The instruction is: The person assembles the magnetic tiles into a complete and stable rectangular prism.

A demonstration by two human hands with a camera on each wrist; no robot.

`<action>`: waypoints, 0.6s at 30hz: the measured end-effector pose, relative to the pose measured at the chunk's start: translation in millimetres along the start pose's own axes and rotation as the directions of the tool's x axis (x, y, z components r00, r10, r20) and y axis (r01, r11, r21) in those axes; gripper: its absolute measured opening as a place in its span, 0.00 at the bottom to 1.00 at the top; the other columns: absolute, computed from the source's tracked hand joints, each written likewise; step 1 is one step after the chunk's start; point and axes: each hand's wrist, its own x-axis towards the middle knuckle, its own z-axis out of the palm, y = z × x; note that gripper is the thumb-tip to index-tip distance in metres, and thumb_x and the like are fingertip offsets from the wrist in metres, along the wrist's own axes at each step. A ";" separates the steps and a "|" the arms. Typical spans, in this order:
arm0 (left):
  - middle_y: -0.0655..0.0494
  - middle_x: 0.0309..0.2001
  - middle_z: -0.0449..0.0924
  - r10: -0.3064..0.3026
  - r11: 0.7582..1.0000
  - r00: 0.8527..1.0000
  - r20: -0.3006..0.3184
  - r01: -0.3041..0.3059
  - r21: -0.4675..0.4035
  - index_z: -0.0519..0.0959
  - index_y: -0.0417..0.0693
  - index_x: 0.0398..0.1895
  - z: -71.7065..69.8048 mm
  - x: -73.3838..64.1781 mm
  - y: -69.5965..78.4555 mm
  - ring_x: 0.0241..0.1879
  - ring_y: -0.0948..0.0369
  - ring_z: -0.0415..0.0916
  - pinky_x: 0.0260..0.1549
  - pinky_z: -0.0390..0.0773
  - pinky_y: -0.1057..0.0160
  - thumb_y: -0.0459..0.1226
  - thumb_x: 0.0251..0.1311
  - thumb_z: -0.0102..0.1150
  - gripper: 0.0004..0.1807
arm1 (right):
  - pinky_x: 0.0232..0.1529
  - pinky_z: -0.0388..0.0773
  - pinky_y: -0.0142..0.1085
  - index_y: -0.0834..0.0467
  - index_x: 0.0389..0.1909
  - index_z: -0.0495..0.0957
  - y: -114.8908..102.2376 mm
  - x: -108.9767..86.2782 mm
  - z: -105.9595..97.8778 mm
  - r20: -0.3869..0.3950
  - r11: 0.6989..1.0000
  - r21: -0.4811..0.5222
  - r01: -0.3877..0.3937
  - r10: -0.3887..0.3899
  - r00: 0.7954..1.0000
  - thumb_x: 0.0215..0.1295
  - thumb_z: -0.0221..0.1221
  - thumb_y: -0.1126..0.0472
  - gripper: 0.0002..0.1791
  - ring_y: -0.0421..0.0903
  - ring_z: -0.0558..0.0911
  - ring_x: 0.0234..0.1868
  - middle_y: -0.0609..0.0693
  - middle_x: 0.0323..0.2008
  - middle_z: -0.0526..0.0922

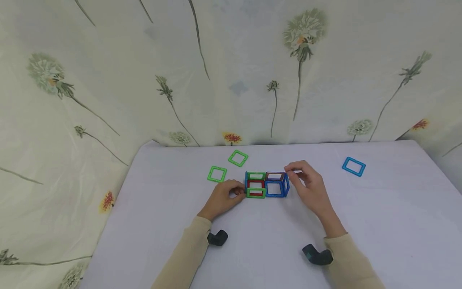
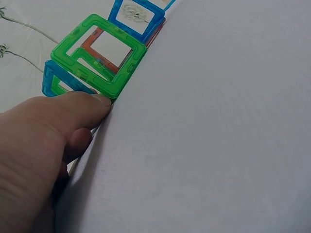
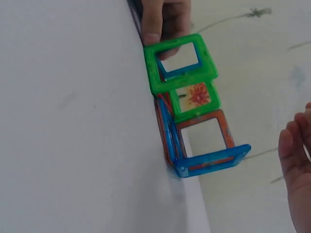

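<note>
A small structure of magnetic tiles (image 1: 256,196) stands in the middle of the table, with square frames in green, blue, red and orange. Its left half has a green wall (image 2: 121,87) at the front, while the right half lacks one there. At the left end my left hand (image 1: 224,197) pinches a lower corner, its thumb (image 2: 92,109) against the green tile and the other fingers partly hidden. My right hand (image 1: 311,192) hovers beside the upright blue tile (image 3: 214,160) at the right end. In the right wrist view its fingers (image 3: 289,150) are loosely extended and apart from the tiles.
Two loose green square tiles, one nearer (image 1: 217,174) and one farther (image 1: 238,158), lie behind the left hand. A loose blue square tile (image 1: 354,166) lies at the far right. A white cloth (image 1: 173,176) covers the table; a flowered curtain (image 1: 238,108) hangs behind it.
</note>
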 end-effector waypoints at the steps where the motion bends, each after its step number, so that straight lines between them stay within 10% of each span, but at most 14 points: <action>1: 0.63 0.35 0.81 0.001 1.000 1.000 -0.001 -0.001 0.001 0.81 0.52 0.41 0.3 0.0 -0.4 0.34 0.69 0.73 0.38 0.75 0.72 0.37 0.56 0.65 0.09 | 0.47 0.73 0.20 0.69 0.44 0.74 -2.5 1.0 -3.9 -0.016 1.000 -0.012 -0.004 0.004 1.000 0.63 0.53 0.76 0.10 0.36 0.76 0.44 0.56 0.40 0.78; 7: 0.63 0.35 0.81 0.000 1.000 1.000 -0.001 0.000 0.004 0.81 0.51 0.41 0.6 -0.3 -1.7 0.35 0.69 0.73 0.38 0.75 0.72 0.37 0.57 0.64 0.09 | 0.46 0.72 0.19 0.69 0.44 0.75 12.9 0.1 -19.5 -0.102 0.998 -0.040 -0.057 0.052 0.993 0.64 0.54 0.74 0.09 0.35 0.78 0.43 0.42 0.40 0.78; 18: 0.63 0.35 0.81 0.012 1.000 1.000 -0.003 -0.012 0.002 0.81 0.51 0.42 1.8 0.7 -3.7 0.35 0.69 0.73 0.38 0.75 0.72 0.37 0.56 0.65 0.10 | 0.46 0.70 0.17 0.69 0.48 0.73 35.1 -1.7 -53.6 -0.219 0.967 -0.040 -0.250 0.236 0.947 0.66 0.54 0.67 0.13 0.32 0.76 0.45 0.48 0.43 0.78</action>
